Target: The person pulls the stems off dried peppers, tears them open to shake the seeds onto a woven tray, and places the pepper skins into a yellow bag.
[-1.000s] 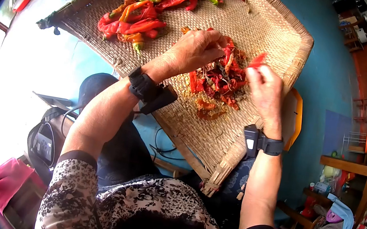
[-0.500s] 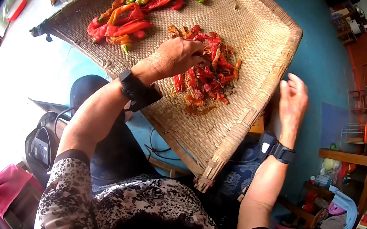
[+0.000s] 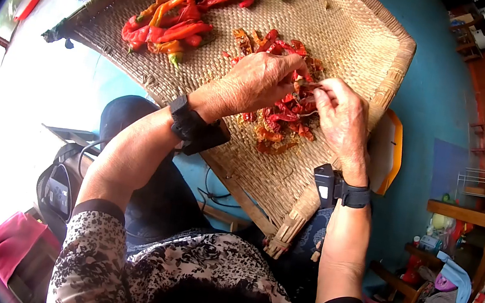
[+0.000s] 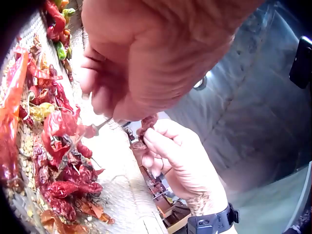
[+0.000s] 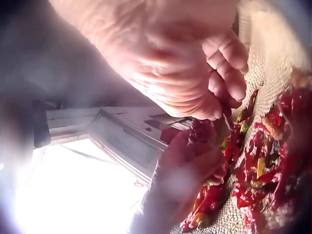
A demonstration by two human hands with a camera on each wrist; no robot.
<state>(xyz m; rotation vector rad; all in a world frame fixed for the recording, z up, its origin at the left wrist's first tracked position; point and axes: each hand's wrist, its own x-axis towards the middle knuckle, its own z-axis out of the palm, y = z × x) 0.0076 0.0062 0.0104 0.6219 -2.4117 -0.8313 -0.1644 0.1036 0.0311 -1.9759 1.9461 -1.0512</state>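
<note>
Left hand [image 3: 257, 84] and right hand [image 3: 345, 120] pinched a dried pepper [image 4: 146, 127] between them, just above the pepper pile [image 3: 286, 115] in the woven tray [image 3: 355, 35]. Looked light, probably brittle (hard squeeze would likely crumble it); stem end seemed the safest hold.

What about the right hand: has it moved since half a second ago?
Yes: from outside the woven tray, the right hand has moved left, over it.
</note>
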